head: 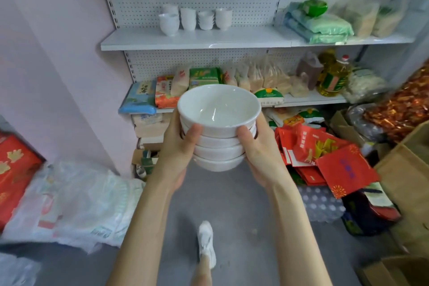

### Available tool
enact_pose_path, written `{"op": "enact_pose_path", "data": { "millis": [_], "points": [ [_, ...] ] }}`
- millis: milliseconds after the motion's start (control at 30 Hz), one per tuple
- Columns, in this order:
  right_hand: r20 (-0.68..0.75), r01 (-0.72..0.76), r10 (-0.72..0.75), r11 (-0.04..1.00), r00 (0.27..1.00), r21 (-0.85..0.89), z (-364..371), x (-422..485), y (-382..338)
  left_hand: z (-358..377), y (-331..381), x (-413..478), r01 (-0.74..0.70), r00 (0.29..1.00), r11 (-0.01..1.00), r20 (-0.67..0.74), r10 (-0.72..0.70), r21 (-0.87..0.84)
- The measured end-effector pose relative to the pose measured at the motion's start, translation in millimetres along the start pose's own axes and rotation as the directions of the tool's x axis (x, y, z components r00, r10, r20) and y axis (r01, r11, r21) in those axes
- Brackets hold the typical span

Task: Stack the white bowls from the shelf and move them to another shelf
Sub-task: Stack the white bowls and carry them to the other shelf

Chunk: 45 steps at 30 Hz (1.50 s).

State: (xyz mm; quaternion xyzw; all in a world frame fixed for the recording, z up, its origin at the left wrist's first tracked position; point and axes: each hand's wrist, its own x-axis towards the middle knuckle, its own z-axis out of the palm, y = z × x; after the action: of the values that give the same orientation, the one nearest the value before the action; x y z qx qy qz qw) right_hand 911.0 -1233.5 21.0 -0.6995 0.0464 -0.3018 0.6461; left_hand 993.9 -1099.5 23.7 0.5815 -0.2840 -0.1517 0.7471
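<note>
While arms reach fwd, L hand [180, 146] & R hand [260, 148] grip bowl stack [219, 127].

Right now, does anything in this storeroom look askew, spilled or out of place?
The stack of white bowls sits level between the left hand and right hand. The oddity is on the floor: red packets lie in a loose heap below the lower shelf, as if tumbled.
</note>
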Motion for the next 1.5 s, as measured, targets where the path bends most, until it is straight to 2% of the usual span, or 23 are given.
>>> {"op": "enact_pose_path", "data": {
  "millis": [167,367,500,700,867,1100,1267,1400,1500],
  "points": [
    [-0.037,-0.009,0.009,1.0,0.999,-0.011,-10.2,105.2,41.7,-7.5,-32.1,115.9,0.016,0.999,1.0,0.036,-0.016,-0.011],
    [-0.046,0.004,-0.006,1.0,0.999,-0.027,-13.0,258.3,71.6,-20.4,-45.2,268.7,-0.044,0.999,0.999,0.021,0.045,-0.029],
    [-0.067,0.001,-0.002,1.0,0.998,-0.022,-9.3,325.6,105.4,-37.2,-61.2,343.3,-0.041,0.999,0.999,0.031,0.041,-0.003],
    [-0.012,-0.068,0.068,0.998,0.998,0.01,-3.7,406.2,157.0,-60.7,-101.0,418.6,0.037,0.999,0.999,-0.031,-0.037,0.006],
    [0.047,-0.114,0.112,0.993,0.993,0.041,-1.8,487.5,205.7,-78.7,-132.6,495.8,0.038,0.996,0.999,-0.083,-0.037,0.016],
    [0.098,-0.073,0.067,0.995,0.993,0.067,-9.4,652.4,267.1,-93.0,-170.8,654.2,0.0,0.983,1.0,-0.182,-0.002,-0.012],
    [0.135,-0.033,0.026,0.998,0.99,0.046,-15.5,763.0,304.5,-98.0,-186.9,762.1,-0.056,0.963,0.998,-0.262,0.064,0.038],
    [0.213,-0.067,0.057,0.997,0.976,0.042,-15.3,817.0,332.0,-112.7,-218.7,811.9,0.017,0.95,1.0,-0.31,-0.018,-0.005],
    [0.199,-0.1,0.092,0.995,0.976,0.029,-6.4,845.4,354.6,-127.4,-235.9,843.6,0.057,0.932,0.998,-0.359,-0.044,0.026]
  ]
}}
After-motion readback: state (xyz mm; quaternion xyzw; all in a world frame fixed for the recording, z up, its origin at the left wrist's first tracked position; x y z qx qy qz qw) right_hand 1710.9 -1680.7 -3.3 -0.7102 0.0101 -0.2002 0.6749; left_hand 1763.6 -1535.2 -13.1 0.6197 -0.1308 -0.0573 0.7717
